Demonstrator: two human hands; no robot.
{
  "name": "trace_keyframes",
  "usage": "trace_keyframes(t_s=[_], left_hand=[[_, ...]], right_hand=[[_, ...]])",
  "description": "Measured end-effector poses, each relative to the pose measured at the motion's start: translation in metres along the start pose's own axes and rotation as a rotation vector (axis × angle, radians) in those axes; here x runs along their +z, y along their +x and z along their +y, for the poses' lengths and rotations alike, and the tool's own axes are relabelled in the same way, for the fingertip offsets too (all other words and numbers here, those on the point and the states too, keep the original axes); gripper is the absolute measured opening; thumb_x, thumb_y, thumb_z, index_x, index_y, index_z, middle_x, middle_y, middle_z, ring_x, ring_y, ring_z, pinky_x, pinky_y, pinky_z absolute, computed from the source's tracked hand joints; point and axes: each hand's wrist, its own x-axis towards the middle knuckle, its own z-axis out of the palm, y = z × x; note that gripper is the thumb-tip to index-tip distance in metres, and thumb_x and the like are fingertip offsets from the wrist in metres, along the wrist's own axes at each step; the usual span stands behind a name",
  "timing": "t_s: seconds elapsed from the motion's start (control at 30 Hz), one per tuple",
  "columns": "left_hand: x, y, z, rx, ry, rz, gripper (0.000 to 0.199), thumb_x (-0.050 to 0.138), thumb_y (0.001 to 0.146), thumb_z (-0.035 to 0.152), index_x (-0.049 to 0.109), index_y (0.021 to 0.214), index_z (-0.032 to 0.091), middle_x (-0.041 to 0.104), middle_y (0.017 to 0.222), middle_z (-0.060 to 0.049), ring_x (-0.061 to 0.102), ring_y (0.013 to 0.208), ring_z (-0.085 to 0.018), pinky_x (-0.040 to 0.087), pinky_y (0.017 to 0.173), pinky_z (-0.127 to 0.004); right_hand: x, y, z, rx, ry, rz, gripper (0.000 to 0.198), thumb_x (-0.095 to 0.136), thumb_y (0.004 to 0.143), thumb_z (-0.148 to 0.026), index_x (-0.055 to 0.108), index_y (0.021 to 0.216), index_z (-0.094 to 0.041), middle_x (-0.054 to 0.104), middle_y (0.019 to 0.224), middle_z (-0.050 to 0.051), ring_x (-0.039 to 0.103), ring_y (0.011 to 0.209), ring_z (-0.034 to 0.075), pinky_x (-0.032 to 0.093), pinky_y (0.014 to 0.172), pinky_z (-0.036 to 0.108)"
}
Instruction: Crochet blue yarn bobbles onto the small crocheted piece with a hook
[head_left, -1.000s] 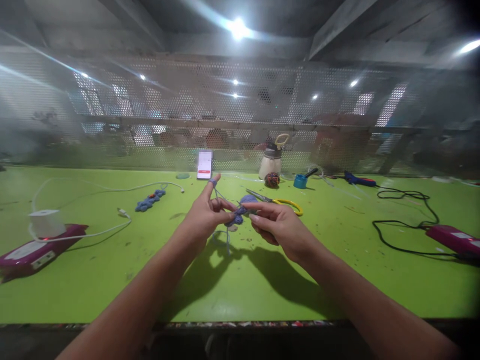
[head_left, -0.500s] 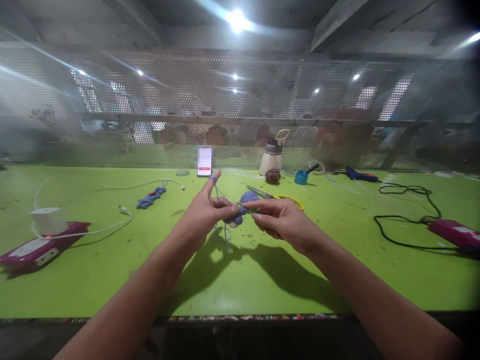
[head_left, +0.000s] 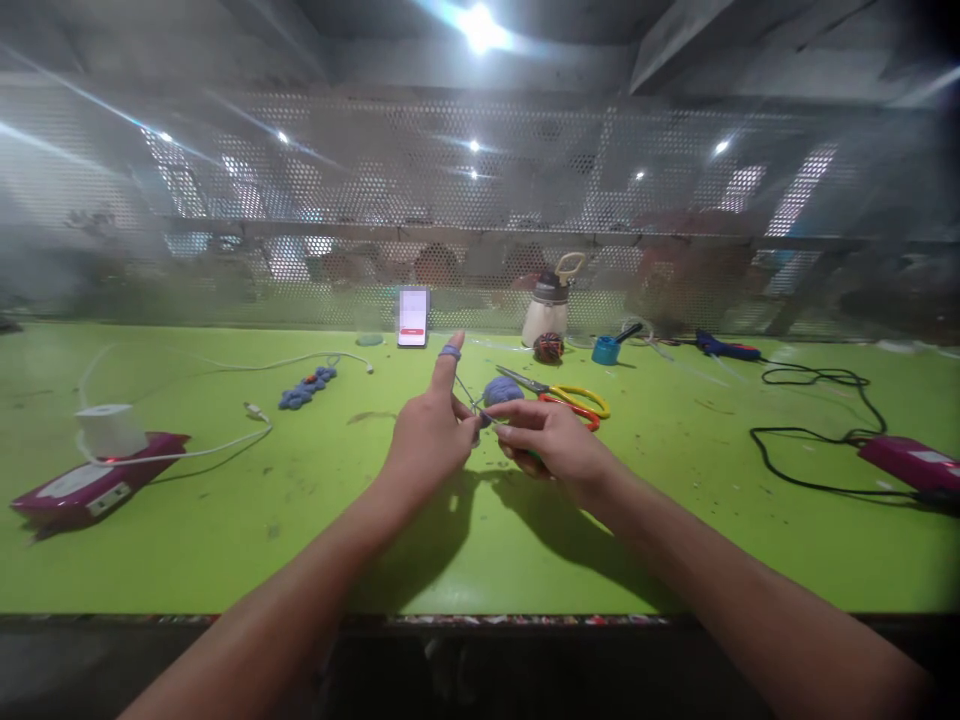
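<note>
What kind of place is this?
Probably a workshop or craft room: there's a long green table, scissors near a ball of purple yarn, and a screen full of little holes behind the table.

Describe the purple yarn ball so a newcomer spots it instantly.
On the green table, find the scissors with one yellow and one red handle, just beyond the right hand. The purple yarn ball sits at their blade end. Its plain purple sets it apart from the darker, multicoloured ball by the bottle.
</note>
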Motion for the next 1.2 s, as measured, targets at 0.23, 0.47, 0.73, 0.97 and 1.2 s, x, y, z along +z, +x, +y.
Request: trace_keyframes(t_s=[0.23, 0.47, 0.73, 0.97, 1.2], left_hand=[[0.0, 0.004, 0.005, -0.159, -0.472, -0.022, 0.103, 0.08, 0.064, 0.012, 0.025, 0.151, 0.021, 0.069, 0.069, 0.0, 0.062, 0.065, -0.017, 0.046, 0.066, -0.029], [-0.011, 0.01, 0.008, -0.362, -0.831, -0.15, 0.097, 0.077, 0.067, 0.0, 0.025, 0.149, 0.009, 0.072, 0.066, -0.003, 0.065, 0.063, -0.015, 0.048, 0.067, -0.027], [-0.017, 0.009, 0.012, -0.327, -0.834, -0.169, 0.097, 0.073, 0.067, -0.005, 0.021, 0.148, 0.006, 0.069, 0.062, -0.002, 0.063, 0.059, -0.015, 0.049, 0.059, -0.024], [-0.02, 0.01, 0.013, -0.319, -0.844, -0.154, 0.1, 0.074, 0.065, -0.006, 0.021, 0.149, 0.004, 0.069, 0.061, -0.002, 0.062, 0.057, -0.014, 0.05, 0.056, -0.023], [-0.021, 0.01, 0.013, -0.267, -0.837, -0.184, 0.103, 0.079, 0.061, -0.003, 0.024, 0.148, 0.005, 0.071, 0.062, -0.002, 0.063, 0.058, -0.013, 0.05, 0.056, -0.021]], right_hand=[[0.008, -0.005, 0.0, -0.127, 0.305, 0.012, 0.033, 0.081, 0.067, -0.028, 0.063, 0.093, -0.016, 0.057, 0.056, -0.006, 0.038, 0.037, 0.003, 0.021, 0.037, 0.017], [0.005, -0.008, 0.001, -0.223, 0.236, -0.022, 0.027, 0.077, 0.074, -0.027, 0.066, 0.097, -0.018, 0.057, 0.058, -0.005, 0.04, 0.039, 0.005, 0.023, 0.035, 0.018], [-0.002, -0.006, -0.004, -0.418, -0.072, 0.001, 0.029, 0.072, 0.078, -0.028, 0.068, 0.104, -0.014, 0.054, 0.054, -0.006, 0.039, 0.037, 0.004, 0.027, 0.035, 0.019], [-0.008, -0.009, -0.012, -0.451, -0.201, -0.022, 0.031, 0.069, 0.08, -0.025, 0.067, 0.109, -0.012, 0.057, 0.057, -0.004, 0.043, 0.039, 0.004, 0.03, 0.037, 0.02], [-0.01, -0.008, -0.012, -0.449, -0.141, -0.054, 0.023, 0.07, 0.08, -0.026, 0.07, 0.1, -0.014, 0.056, 0.055, -0.005, 0.041, 0.036, 0.004, 0.027, 0.035, 0.02]])
